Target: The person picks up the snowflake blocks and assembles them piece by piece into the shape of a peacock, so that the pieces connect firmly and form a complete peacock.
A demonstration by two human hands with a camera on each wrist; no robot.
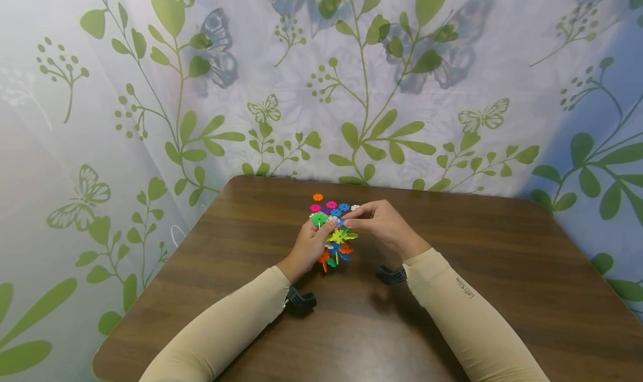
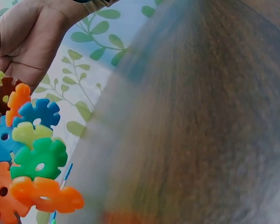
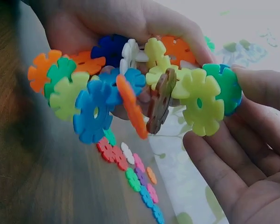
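Note:
A cluster of interlocked flower-shaped plastic discs in yellow, blue, orange, green, white and brown is held over the table. My left hand grips the cluster from its left side, thumb on top. At the cluster's right side, my right hand pinches a disc between thumb and fingers. The right wrist view shows a green disc with a blue edge at that thumb, against a yellow disc. In the left wrist view, an orange disc and a green disc stick out of the cluster.
Loose discs lie on the brown table beyond my hands, among them an orange disc and a pink disc. A patterned curtain hangs behind the table. Black wrist mounts sit below both forearms.

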